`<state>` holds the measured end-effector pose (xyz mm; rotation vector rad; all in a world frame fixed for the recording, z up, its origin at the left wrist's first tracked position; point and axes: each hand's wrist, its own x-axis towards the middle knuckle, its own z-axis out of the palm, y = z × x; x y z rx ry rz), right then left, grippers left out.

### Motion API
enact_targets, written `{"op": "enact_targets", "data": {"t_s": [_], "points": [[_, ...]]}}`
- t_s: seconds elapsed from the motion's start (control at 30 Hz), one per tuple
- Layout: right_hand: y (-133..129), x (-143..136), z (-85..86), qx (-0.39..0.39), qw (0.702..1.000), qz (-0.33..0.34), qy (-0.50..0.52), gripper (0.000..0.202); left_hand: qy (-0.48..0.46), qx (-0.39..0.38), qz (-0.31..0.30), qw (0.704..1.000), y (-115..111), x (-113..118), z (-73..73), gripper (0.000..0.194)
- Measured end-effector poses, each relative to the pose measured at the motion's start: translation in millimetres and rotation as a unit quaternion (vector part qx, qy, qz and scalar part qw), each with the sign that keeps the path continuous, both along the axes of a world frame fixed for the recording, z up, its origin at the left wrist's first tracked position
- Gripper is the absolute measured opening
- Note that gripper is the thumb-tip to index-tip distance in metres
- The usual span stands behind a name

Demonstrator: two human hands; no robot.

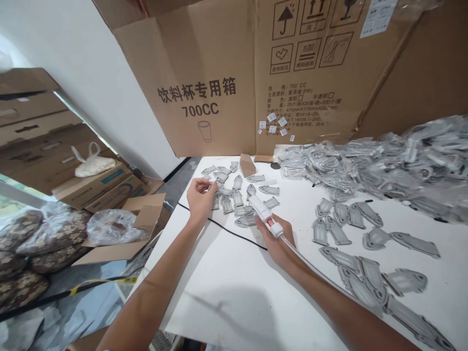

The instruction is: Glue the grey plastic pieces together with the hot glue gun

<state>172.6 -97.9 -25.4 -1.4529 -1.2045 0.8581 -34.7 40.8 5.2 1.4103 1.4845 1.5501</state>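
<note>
The white surface [219, 292] is carrying small grey parts [237, 197], clustering by a folded cardboard piece [247, 166]; more loose grey parts [369, 273] are spreading down the right side! Behind those, a heap of plastic-wrapped pieces [365, 156] is sprawling, and a thin black cable [234, 233] is running across.

- Large box [212, 122]: behind the table [219, 273]; stickers [272, 129] on its front.
- Bagged parts [373, 161]: heaped on table, far right.
- Loose parts [237, 197]: on table, far left.
- Further loose parts [413, 281]: on table, right, before the heap.
- Cable [237, 235]: across table, before the left-hand parts.
- Open carton [109, 254]: left of table; plastic bag [113, 226] in it.
- Stacked boxes [106, 187]: behind carton; carrier bag [93, 166] on top.
- Sacks [54, 234]: left of carton.
</note>
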Motion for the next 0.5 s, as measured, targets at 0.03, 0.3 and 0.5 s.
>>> {"op": "enact_targets", "data": {"t_s": [0.03, 0.3, 0.5], "points": [[0, 0, 0.2, 0.005, 1.0, 0.001, -0.002, 0.049, 0.015, -0.013, -0.001, 1.0, 9, 2, -0.8, 0.029], [0, -4, 2.7, 0.024, 0.999, -0.04, 0.029, 0.05, 0.221, -0.118, 0.022, 0.968, 73, 29, 3.6, 0.019], [1, -1, 0.1, 0.027, 0.999, -0.012, 0.021, 0.047, 0.311, -0.136, 0.023, 0.94, 85, 36, 5.3, 0.023]]}}
